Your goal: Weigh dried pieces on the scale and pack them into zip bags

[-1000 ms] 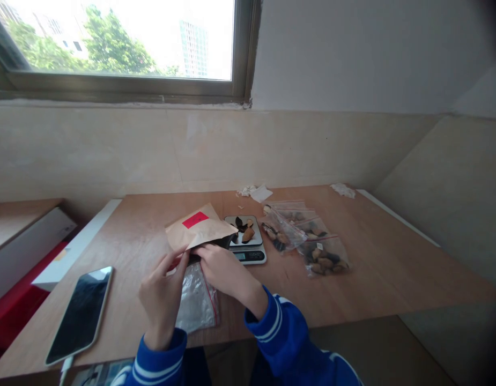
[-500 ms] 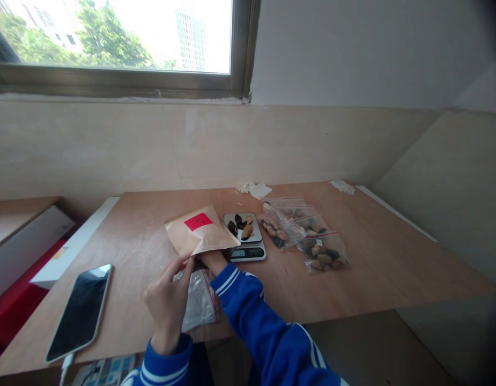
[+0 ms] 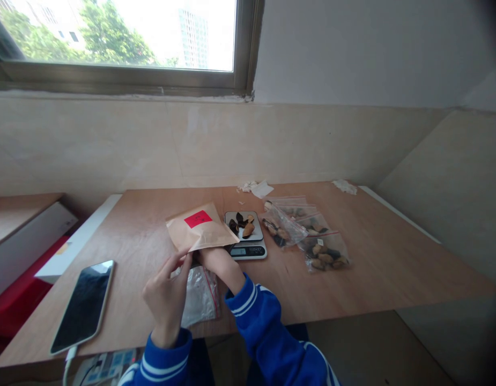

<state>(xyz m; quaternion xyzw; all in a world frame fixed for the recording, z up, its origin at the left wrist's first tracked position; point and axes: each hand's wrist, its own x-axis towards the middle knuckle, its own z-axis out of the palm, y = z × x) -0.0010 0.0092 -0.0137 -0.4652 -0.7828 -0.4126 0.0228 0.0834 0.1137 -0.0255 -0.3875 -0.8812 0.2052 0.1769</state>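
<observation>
A brown paper bag (image 3: 215, 233) with a red label lies tilted above the table, its mouth toward me. My left hand (image 3: 169, 287) pinches the near edge of its opening between thumb and fingers. Inside that opening are the fingers of my right hand (image 3: 219, 262), so what they do is hidden. Just right of the bag stands a small kitchen scale (image 3: 251, 251) with a lit display. Several dark and brown dried pieces (image 3: 248, 229) rest on its plate. Under my hands lies a clear zip bag (image 3: 199, 303) with a red seal line.
Several filled zip bags (image 3: 326, 254) overlap to the right of the scale. Crumpled tissue (image 3: 261, 188) lies at the back by the wall, another piece (image 3: 345, 186) farther right. A phone (image 3: 84, 305) with a white cable is at the left front.
My right hand has drawn partly back out of the paper bag, toward me, so more of its back and wrist shows. The left hand keeps its pinch. The view has shifted slightly.
</observation>
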